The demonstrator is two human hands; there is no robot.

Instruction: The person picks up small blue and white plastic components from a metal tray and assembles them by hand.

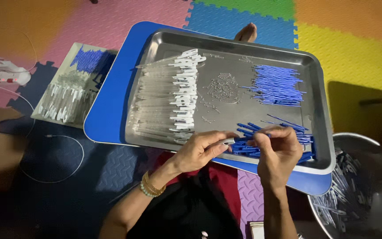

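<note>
My left hand (200, 150) pinches a clear pen barrel with a grey tip (229, 141) over the near edge of a steel tray (319, 79). My right hand (277, 148) holds a blue pen part (250, 139) at that tip, fingers closed on it. Just beyond my hands lies a heap of blue parts (248, 148). In the tray, a row of clear barrels with white caps (173, 97) fills the left side. Thin blue refills (277, 85) lie at the right. A small pile of metal springs (222, 87) sits in the middle.
The steel tray rests on a blue board (107, 106) over coloured foam floor mats. A second flat tray (74, 86) with similar pen parts lies at left. A steel bowl (379, 199) with assembled pens stands at lower right. A power strip (5, 75) and white cables lie far left.
</note>
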